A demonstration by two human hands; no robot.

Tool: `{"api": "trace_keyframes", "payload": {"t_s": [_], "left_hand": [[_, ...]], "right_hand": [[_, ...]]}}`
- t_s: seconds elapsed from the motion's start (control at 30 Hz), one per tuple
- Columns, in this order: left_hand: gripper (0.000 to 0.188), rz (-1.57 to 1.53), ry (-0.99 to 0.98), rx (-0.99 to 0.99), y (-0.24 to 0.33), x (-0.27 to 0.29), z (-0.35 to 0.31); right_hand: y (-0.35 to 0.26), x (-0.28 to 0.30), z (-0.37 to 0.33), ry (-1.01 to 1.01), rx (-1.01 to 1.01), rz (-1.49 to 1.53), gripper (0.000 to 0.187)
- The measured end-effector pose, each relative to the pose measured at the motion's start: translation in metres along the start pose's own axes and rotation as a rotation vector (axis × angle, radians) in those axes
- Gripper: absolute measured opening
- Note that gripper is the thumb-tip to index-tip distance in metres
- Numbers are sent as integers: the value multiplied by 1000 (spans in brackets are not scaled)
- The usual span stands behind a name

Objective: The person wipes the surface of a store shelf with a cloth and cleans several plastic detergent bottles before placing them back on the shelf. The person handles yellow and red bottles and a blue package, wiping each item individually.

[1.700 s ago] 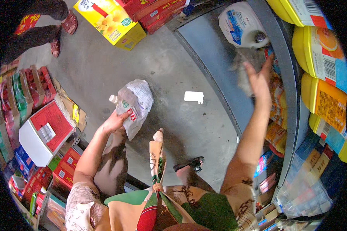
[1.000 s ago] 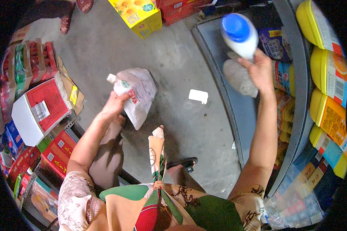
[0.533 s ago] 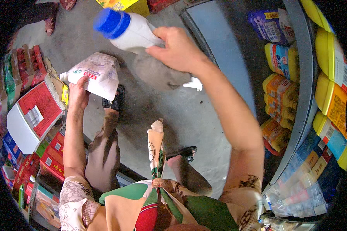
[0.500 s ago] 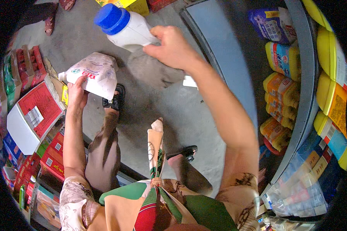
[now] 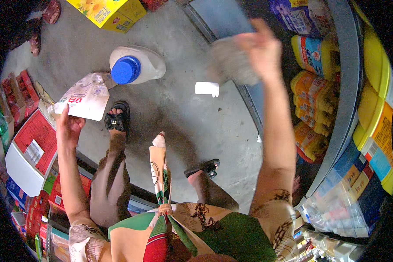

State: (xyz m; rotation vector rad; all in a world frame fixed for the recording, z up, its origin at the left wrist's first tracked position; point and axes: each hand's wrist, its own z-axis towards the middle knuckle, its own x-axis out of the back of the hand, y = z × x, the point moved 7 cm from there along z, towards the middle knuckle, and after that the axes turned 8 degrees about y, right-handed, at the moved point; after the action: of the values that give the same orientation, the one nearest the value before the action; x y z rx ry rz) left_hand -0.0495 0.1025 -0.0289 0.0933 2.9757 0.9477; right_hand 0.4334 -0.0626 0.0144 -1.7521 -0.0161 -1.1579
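A white plastic pouch with red and green print (image 5: 85, 97) is pinched at its lower edge by my left hand (image 5: 69, 127). Just right of the pouch, a white bottle with a blue screw cap (image 5: 152, 66) stands on the floor, with no hand on it. Off to the right, my raised right hand (image 5: 266, 54) grips a grey cloth (image 5: 232, 61) that hangs from the fingers, blurred by motion. The cloth is over the floor beside the blue-grey shelf base (image 5: 225, 17). Below the cloth, a small white flat piece (image 5: 206, 88) lies on the floor.
Shelves on the right hold orange-wrapped packs (image 5: 312, 98), a purple pack (image 5: 299, 17) and yellow containers (image 5: 367, 126). At left stand a red-and-white box (image 5: 36, 137) and stacked bottles (image 5: 24, 94). A yellow carton (image 5: 113, 15) sits ahead; another person's foot (image 5: 51, 12) shows at far left.
The white bottle has left my right hand and now stands on the floor. My right hand has swung right with the grey cloth. The pouch stays in my left hand.
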Motion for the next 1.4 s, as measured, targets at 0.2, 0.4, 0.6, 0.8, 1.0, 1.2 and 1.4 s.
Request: {"api": "trace_keyframes", "payload": {"t_s": [0.2,0.4,0.6,0.8,1.0,1.2,1.4], "left_hand": [[12,870,-312,-153,-2,-75,-115],[14,1187,-731,-568,4,-138,-188],[30,931,-779,-389,-67,-171,-213],[14,1171,-954,-867,-92,-181,-228],[18,1354,-1020,-1435,-158,-160,-259],[14,1602,-1025,-935,-195,-152,-262],[16,1486,-929,-957,-192,-146,-273]], "right_hand": [[96,172,107,448,-67,-520,38],[147,175,138,354,-253,-515,38],[128,151,131,353,-208,-435,39],[55,119,76,410,-87,-302,41],[-28,98,-20,420,140,-296,36],[-106,72,-121,204,248,-104,24],[-121,-33,-174,-251,-39,-127,26]]}}
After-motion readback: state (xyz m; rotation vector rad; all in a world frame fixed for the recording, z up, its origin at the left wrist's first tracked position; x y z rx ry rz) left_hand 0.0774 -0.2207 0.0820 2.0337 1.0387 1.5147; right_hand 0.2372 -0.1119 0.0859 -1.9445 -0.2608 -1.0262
